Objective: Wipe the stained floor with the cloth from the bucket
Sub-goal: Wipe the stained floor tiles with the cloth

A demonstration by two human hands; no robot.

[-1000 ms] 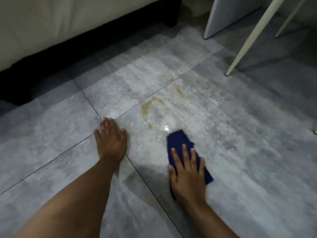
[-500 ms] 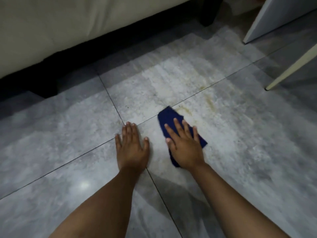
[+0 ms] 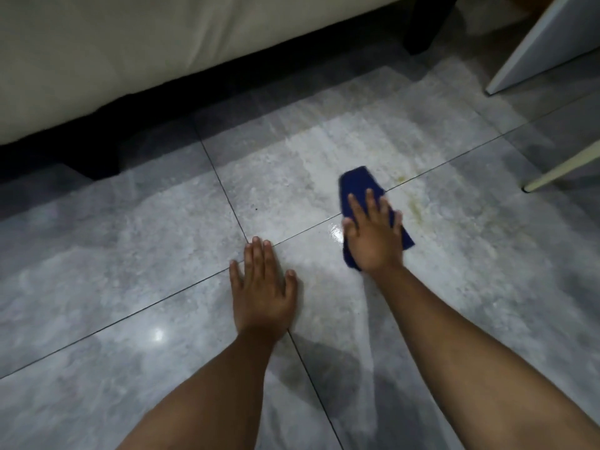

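Note:
A dark blue cloth (image 3: 358,182) lies flat on the grey tiled floor (image 3: 130,241), across a grout line. My right hand (image 3: 373,237) presses down on it with fingers spread, covering its near half. A yellowish stain (image 3: 415,207) streaks the tile just right of the cloth. The floor left of the cloth shines wet. My left hand (image 3: 263,289) rests palm-down on the floor with fingers apart, holding nothing, to the left of and nearer than the cloth. No bucket is in view.
A cream sofa (image 3: 130,53) with a dark base and black leg (image 3: 422,24) runs along the top. A pale panel (image 3: 545,43) stands at the top right. A cream furniture leg (image 3: 561,170) touches the floor at the right edge.
My right hand has pushed the cloth forward, over the stain near the grout line, then to the right. The stain near the tile corner is gone. My left hand stays planted.

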